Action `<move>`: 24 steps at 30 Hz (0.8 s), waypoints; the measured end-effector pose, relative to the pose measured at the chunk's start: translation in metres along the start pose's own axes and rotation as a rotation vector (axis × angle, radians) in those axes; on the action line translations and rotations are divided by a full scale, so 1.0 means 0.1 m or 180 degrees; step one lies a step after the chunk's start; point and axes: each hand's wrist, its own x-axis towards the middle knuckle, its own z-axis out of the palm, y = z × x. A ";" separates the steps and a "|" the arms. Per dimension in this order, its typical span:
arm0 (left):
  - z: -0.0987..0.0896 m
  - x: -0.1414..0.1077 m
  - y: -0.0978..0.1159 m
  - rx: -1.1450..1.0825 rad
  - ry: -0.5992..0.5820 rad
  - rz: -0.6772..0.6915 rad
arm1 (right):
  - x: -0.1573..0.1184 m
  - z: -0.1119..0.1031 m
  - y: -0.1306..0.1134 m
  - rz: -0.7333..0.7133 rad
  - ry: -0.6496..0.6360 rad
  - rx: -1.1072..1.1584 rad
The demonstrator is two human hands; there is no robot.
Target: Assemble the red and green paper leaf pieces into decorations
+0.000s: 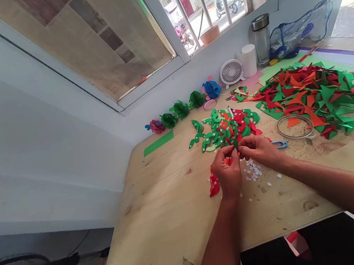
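My left hand is closed in a pinch on a small green paper piece, with some orange paper showing between its fingers. Right beside it, my right hand has its fingertips pressed together at the same green piece. Behind both hands lies a pile of green and red curved paper pieces with small white squares on them. A red paper piece with white squares rests left of my left hand. Small white squares are scattered below my right hand.
A large heap of red, orange and green scraps covers the right side. Near it are a tape roll and blue scissors. A small fan, glass bottle and green paper flowers stand along the wall.
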 end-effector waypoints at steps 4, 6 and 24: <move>0.00 0.00 0.00 0.0050 -0.0007 0.0049 | 0.00 0.00 0.01 0.0018 0.0009 -0.0027; 0.00 0.00 0.01 0.0111 -0.0018 0.0090 | 0.00 0.00 0.03 0.0026 0.0010 -0.0042; -0.01 0.11 -0.13 -0.1061 0.0275 -0.0759 | -0.01 -0.02 0.00 -0.0122 -0.0116 -0.0527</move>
